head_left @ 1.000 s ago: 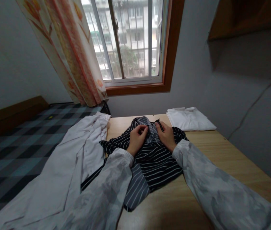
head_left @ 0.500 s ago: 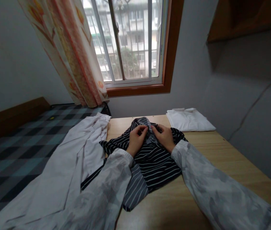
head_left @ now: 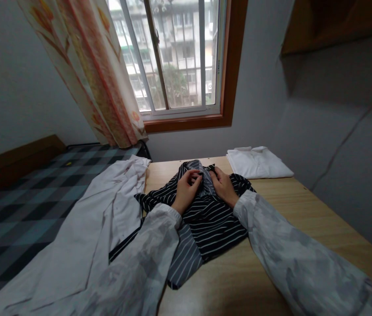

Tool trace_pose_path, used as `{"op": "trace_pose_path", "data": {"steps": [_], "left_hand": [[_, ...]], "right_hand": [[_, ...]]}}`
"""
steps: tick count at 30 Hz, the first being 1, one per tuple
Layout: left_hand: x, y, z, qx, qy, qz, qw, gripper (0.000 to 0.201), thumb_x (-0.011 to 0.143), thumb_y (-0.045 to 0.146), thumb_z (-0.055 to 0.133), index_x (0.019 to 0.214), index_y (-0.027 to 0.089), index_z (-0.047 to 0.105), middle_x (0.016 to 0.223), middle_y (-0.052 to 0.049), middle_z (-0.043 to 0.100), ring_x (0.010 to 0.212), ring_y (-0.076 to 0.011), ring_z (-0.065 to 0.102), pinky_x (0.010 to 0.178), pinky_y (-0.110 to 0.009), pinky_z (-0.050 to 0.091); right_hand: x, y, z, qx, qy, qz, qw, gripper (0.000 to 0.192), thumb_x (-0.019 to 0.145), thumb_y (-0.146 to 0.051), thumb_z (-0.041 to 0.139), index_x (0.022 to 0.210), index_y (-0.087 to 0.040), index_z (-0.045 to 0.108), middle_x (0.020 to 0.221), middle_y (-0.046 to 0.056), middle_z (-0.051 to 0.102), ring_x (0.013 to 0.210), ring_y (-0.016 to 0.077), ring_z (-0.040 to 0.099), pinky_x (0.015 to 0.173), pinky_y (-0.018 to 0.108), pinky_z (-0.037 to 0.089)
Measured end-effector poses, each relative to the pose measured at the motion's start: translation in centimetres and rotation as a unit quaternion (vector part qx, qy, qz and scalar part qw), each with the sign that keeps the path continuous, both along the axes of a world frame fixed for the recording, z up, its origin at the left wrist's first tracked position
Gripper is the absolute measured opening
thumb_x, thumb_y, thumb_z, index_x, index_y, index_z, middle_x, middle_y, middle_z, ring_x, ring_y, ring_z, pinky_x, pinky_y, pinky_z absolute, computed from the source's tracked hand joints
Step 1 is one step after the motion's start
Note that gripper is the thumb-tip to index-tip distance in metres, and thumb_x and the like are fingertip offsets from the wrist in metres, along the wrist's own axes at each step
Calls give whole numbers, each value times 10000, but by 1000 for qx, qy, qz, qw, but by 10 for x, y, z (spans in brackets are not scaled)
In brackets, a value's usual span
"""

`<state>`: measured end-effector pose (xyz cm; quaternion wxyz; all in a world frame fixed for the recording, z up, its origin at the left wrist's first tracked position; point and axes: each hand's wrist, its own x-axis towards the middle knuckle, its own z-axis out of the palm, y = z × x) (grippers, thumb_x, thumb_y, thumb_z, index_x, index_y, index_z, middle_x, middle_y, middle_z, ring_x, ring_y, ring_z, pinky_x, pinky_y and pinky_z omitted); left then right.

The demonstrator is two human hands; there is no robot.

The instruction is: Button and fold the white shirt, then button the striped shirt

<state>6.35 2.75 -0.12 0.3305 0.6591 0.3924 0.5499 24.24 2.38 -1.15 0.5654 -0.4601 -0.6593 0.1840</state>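
A black shirt with white stripes (head_left: 205,224) lies crumpled on the wooden table (head_left: 291,219) in front of me. My left hand (head_left: 186,189) pinches the fabric near the shirt's collar, fingers curled on it. My right hand (head_left: 222,186) grips the facing edge of the collar opening a few centimetres to the right. Both hands sit close together at the far end of the shirt. Pale patterned sleeves cover both my forearms.
A white garment (head_left: 96,232) sprawls from the table's left side onto a checked bed (head_left: 14,210). A folded white shirt (head_left: 256,162) lies at the table's far right. Behind are a window (head_left: 172,57), an orange flowered curtain (head_left: 93,74) and grey walls.
My right hand has slid left toward my left hand, drawing the two collar edges closer together. The view has shifted slightly.
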Motion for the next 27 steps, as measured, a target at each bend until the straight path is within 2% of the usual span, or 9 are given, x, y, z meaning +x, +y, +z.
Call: {"op": "trace_pose_path", "data": {"steps": [3,5,9,11,13,15,19,23,27], "left_hand": [[-1,1,-1,-14,0,-10,1000,465,911,418,780,1310,191,706,941,-29,731,732,-138,616,703,-266,506],[-2,3,-3,-27,13,-19,999,492,898,377,774,1346,182,706,912,-19,725,731,-142,617,706,-267,505],[-4,7,-8,-47,40,-38,997,326,951,314,671,1236,183,759,889,-22,731,763,-169,653,711,-281,513],[-5,8,-9,-33,51,-4,998,252,998,254,575,1170,190,748,909,-27,731,816,-181,673,767,-296,531],[-6,8,-9,-3,80,59,995,232,996,185,546,1158,191,712,942,-32,713,831,-186,665,808,-314,539],[-8,7,-9,35,125,127,983,265,945,154,629,1201,195,684,1036,-54,690,873,-204,660,847,-344,553],[-11,7,-11,80,200,211,954,453,812,159,825,1240,230,694,1241,-109,647,1183,-314,646,1066,-471,530],[-13,11,-15,62,196,201,958,286,846,152,812,1113,223,739,1213,-115,668,1210,-324,647,1111,-504,508],[-14,15,-14,69,137,170,973,166,899,124,739,1043,204,719,1115,-99,707,1117,-283,678,1069,-471,537]], "right_hand": [[0,0,1,-8,28,10,1000,333,1073,-526,511,1034,-244,684,847,19,717,748,223,639,700,313,454],[0,1,1,-16,41,18,999,368,1076,-552,519,960,-239,675,801,7,694,715,210,621,675,305,437],[2,3,-1,-20,58,13,998,505,1079,-637,493,804,-232,617,693,-10,616,664,196,570,638,307,387],[2,3,-2,-22,57,5,998,542,1076,-659,482,772,-229,610,686,-2,613,679,202,576,651,310,395],[2,4,-3,-23,44,9,999,536,1071,-657,489,795,-223,641,734,18,662,729,221,615,688,315,429],[1,4,-2,-24,20,18,999,495,1062,-641,520,871,-218,692,835,46,732,811,249,668,749,330,475],[-1,5,-3,-25,-39,12,999,436,1000,-635,654,1064,-215,750,1046,106,792,968,301,726,879,391,543],[-3,8,-10,-13,-107,-20,994,496,907,-640,781,1139,-203,753,1104,141,782,1016,330,736,912,435,575],[-2,11,-16,-2,-158,-21,987,382,903,-506,812,1143,-214,756,1119,129,776,1022,319,735,908,429,581]]}}
